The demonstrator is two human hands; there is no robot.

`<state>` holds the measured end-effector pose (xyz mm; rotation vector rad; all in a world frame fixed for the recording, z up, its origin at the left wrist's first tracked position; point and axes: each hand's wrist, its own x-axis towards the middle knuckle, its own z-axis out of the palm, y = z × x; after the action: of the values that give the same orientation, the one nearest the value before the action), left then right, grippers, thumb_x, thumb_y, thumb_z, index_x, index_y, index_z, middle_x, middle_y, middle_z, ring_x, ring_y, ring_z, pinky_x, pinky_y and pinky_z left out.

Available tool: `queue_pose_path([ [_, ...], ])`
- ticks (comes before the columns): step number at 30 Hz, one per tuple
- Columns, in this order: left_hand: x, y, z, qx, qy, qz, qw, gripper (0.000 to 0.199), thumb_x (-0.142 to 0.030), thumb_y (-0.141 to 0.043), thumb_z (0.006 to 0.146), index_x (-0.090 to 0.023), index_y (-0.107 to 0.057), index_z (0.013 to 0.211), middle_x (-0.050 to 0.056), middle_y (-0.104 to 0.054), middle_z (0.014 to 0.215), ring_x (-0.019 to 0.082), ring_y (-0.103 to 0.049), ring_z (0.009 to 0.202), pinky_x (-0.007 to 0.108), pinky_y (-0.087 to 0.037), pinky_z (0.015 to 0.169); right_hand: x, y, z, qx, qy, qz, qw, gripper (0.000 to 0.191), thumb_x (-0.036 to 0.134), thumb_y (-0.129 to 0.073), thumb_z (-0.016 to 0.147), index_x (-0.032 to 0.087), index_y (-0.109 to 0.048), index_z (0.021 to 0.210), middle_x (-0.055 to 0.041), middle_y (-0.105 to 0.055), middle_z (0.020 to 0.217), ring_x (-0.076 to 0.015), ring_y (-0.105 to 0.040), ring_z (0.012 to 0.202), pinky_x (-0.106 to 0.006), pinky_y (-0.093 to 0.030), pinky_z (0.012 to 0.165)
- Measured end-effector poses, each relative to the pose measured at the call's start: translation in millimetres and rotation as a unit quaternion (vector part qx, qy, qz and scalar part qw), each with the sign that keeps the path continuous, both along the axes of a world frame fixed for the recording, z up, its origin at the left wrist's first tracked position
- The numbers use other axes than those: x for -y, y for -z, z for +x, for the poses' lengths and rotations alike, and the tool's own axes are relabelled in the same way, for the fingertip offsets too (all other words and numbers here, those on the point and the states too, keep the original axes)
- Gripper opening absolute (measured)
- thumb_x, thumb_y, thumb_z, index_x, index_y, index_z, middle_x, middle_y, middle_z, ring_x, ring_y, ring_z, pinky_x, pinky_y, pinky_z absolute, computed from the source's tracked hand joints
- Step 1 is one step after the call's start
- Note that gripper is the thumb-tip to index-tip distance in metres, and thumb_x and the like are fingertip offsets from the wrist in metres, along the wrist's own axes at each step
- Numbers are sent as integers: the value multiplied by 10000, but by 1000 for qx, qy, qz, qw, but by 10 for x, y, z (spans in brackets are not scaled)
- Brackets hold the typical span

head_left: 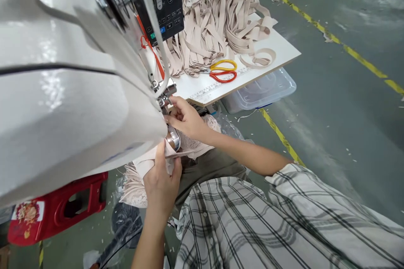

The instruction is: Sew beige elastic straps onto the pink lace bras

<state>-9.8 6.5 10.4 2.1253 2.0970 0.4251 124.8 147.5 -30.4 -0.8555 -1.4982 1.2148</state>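
Note:
My left hand (162, 180) pinches the edge of pale pink fabric (147, 164) between thumb and fingers, by the rounded metal end of the sewing machine's arm (174, 139). Just beyond it, my right hand (189, 122) is closed, fingertips together close to the presser foot (164, 101) of the white sewing machine (78, 105). What those fingertips hold, if anything, is hidden by the hand and the machine head. Lace cloth (212, 124) of the same pale colour hangs below my right wrist, and more gathered lace (134, 187) hangs left of my left hand.
Scissors with yellow and red handles (223, 71) lie on the white tabletop (217, 90), beside a heap of beige straps (217, 25). A control panel (167, 4) stands behind the needle area. Below are a clear plastic box (261, 88) and a red stool (59, 214).

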Motion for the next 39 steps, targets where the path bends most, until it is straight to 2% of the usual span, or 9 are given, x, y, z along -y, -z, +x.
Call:
queue_pose_path([
  [9,150,142,121,49,-47,40,997,979,-495,-631,894,-132,-52,1595,300,-442,1504,369,-642,1208,401,-604,783,501,-23,375,47,-39,-82,995,397,541,-612,902,194,-563,1088,-61,-645,1040,-165,-602,946,-280,-486,797],
  [16,605,332,593,94,75,12,993,1061,-426,-643,901,-109,98,1591,337,-367,1536,396,-529,1341,494,-561,971,983,-112,645,8,-104,-168,980,343,518,-617,898,175,-625,895,-18,-629,816,-144,-569,735,-272,-461,662],
  [21,587,98,355,245,111,-167,949,634,-350,-562,958,-144,-342,1516,30,-738,772,183,-720,680,282,-584,631,1046,-164,840,-133,-114,-296,939,358,530,-660,856,173,-632,881,14,-591,703,-92,-492,557,-213,-361,485],
  [24,432,-118,178,237,91,-23,967,293,-272,-489,989,-199,-620,1240,10,-711,765,155,-687,687,285,-566,684,995,-175,882,-135,-153,-315,927,370,524,-664,836,161,-611,793,43,-500,607,-66,-384,481,-210,-259,441],
  [28,185,-294,178,176,248,70,950,385,-270,-450,991,-168,-528,1353,170,-592,1377,281,-538,1312,460,-449,1072,941,-236,867,-57,-244,-257,933,330,464,-581,880,161,-575,751,47,-460,608,-73,-383,529,-225,-294,509],
  [32,-8,-204,194,160,169,-90,968,291,-343,-471,974,-163,-669,858,105,-715,816,250,-677,878,416,-488,925,935,-268,823,231,-212,53,948,319,309,-498,913,169,-522,627,32,-445,587,-89,-355,569,-262,-237,567],
  [34,-65,-73,148,296,54,-235,924,413,-450,-491,957,-181,-620,670,53,-617,584,203,-616,653,349,-489,760,920,-209,789,347,-132,219,902,350,280,-474,929,172,-522,600,20,-458,572,-101,-321,561,-298,-181,569],
  [37,-102,151,74,540,-19,-409,736,478,-603,-551,882,-169,-642,704,32,-591,558,177,-577,575,314,-480,643,856,-43,752,399,-74,354,842,382,312,-449,983,190,-600,654,10,-507,575,-119,-359,564,-315,-197,570],
  [39,-84,266,56,645,-53,-409,643,420,-584,-673,805,-170,-640,743,-14,-534,548,149,-546,554,294,-481,612,814,61,749,394,-71,385,832,319,307,-455,999,213,-676,789,1,-588,648,-132,-460,626,-307,-282,602],
])
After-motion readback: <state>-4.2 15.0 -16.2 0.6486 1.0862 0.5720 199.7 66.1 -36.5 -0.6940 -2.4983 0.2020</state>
